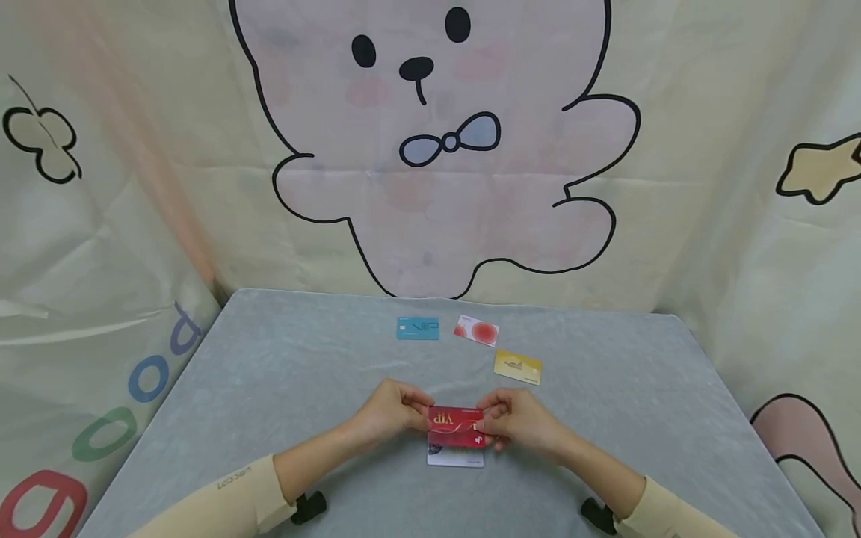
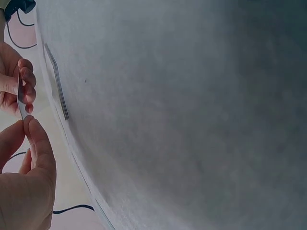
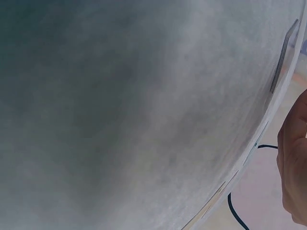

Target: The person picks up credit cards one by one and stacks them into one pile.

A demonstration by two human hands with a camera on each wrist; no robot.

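Observation:
Both hands hold a red VIP card (image 1: 452, 435) by its two short ends in the head view. My left hand (image 1: 397, 409) pinches the left end between thumb and fingers. The right end is pinched by my right hand (image 1: 523, 422). In the left wrist view the card (image 2: 21, 98) appears edge-on, above the tabletop. A white card (image 1: 459, 459) lies on the table, its upper part hidden behind the red one. Low layered edges (image 2: 58, 86) show on the table in the left wrist view, like a thin stack of cards.
Farther back on the grey cloth-covered table (image 1: 303, 351) lie a blue VIP card (image 1: 418, 329), a white card with red circles (image 1: 476, 330) and a yellow card (image 1: 517, 367). Behind the table hangs a curtain (image 1: 673, 187) printed with a cartoon bear.

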